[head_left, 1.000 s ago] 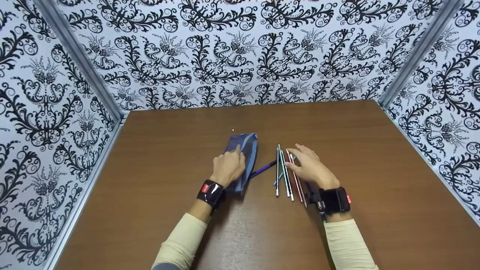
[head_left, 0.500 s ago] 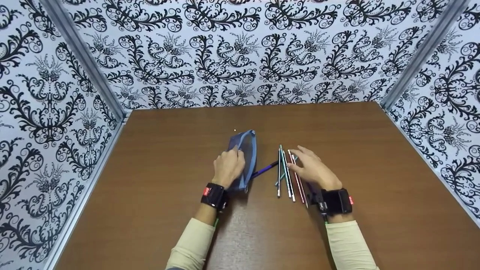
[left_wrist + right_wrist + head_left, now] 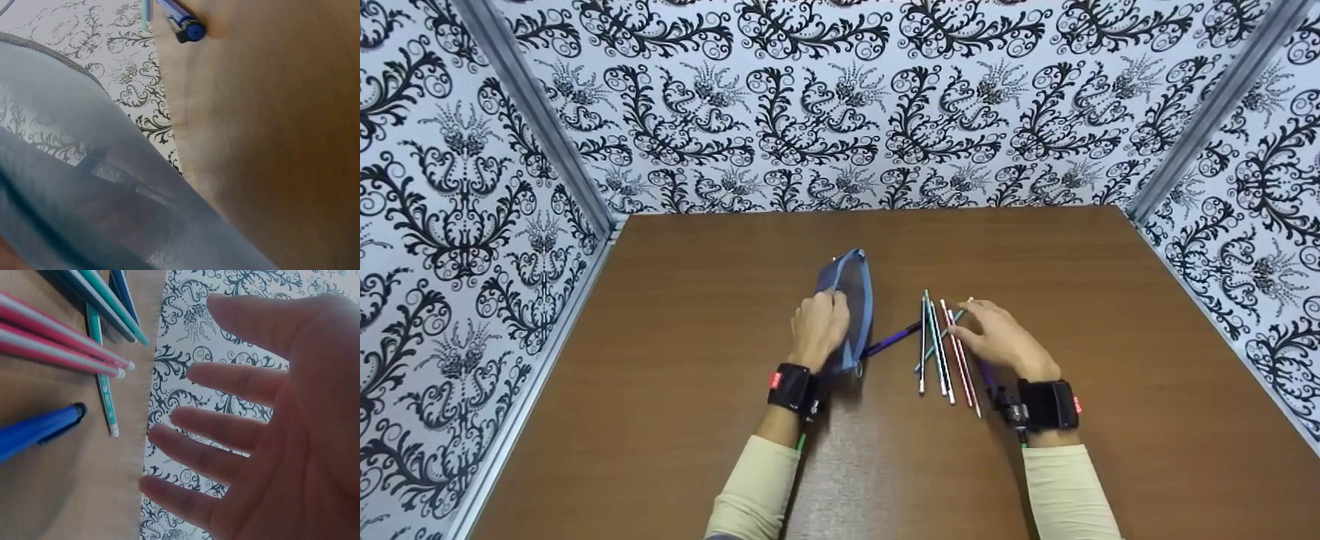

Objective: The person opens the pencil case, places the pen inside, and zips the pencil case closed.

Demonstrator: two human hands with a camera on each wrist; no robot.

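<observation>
My left hand (image 3: 819,326) grips the near side of a blue mesh zip pouch (image 3: 856,300), whose mouth gapes toward the right. In the left wrist view the see-through mesh (image 3: 112,185) fills the lower left. My right hand (image 3: 1005,345), fingers spread and holding nothing, hovers by several pencils (image 3: 924,345). The right wrist view shows red-and-white pencils (image 3: 62,337) lying over a green pencil (image 3: 107,405), with a blue pen (image 3: 39,430) beside them. Another blue-purple pen (image 3: 892,340) lies between pouch and pencils.
Everything lies on a brown wooden table (image 3: 697,300). Patterned black-and-white walls (image 3: 810,112) enclose its back and sides, with grey metal posts (image 3: 547,120) at the corners.
My left hand has closed on the pouch's edge and lifted it, so its mouth has spread wider. My right hand has shifted slightly to the right; the pencils lie as before.
</observation>
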